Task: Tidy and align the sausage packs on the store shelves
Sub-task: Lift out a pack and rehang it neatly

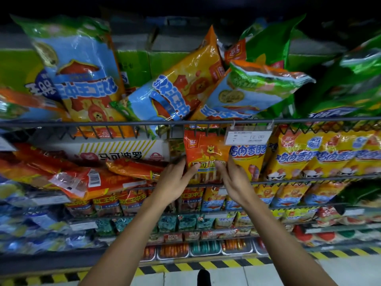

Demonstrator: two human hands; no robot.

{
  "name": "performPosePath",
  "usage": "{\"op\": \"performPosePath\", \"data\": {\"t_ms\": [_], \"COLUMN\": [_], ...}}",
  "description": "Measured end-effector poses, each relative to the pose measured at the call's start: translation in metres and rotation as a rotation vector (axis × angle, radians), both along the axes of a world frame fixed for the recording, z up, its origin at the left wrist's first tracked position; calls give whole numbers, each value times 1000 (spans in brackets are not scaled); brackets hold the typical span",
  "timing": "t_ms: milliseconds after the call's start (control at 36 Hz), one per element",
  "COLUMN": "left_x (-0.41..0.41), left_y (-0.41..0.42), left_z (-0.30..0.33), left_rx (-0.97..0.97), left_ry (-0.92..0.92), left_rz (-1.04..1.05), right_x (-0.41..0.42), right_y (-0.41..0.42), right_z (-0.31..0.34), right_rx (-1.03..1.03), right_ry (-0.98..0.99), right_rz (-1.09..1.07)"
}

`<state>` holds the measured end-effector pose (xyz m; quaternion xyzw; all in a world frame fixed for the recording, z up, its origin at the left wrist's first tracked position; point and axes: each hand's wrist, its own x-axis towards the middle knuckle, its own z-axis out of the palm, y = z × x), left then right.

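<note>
An orange sausage pack (pixel 206 150) with a bear picture stands upright on the second shelf behind the wire rail (pixel 123 123). My left hand (pixel 175 180) grips its lower left edge, thumb on the front. My right hand (pixel 232 178) grips its lower right edge the same way. To the right, yellow sausage packs (pixel 292 159) stand in a row. To the left, red-orange packs (pixel 86 178) lie flat and askew. On the top shelf, blue, orange and green packs (pixel 181 87) lean in a jumble.
A price tag (pixel 248 136) hangs from the rail just above right of the held pack. A white carton (pixel 123 150) sits behind the flat packs. Lower shelves hold rows of smaller packs (pixel 132 201). A yellow-black striped strip (pixel 206 265) marks the floor edge.
</note>
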<state>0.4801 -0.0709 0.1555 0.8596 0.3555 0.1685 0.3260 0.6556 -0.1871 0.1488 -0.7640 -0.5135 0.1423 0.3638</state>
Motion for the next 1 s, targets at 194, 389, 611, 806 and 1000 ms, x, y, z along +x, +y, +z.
{"op": "performPosePath", "data": {"t_ms": [194, 389, 611, 806, 1000], "left_x": [12, 14, 16, 16, 12], "left_y": [11, 9, 16, 24, 15], "left_z": [9, -10, -15, -13, -4], "left_rx": [25, 293, 232, 92, 51], "left_ry": [244, 255, 142, 170, 34], "left_rz": [-33, 53, 57, -8, 30], "right_x": [1, -20, -6, -1, -4], "right_y": [11, -12, -8, -7, -1], "right_z": [-8, -33, -33, -35, -32], "right_rx": [129, 247, 271, 266, 338], "right_ry": [30, -10, -109, -105, -98], "right_rz": [-79, -207, -275, -244, -265]}}
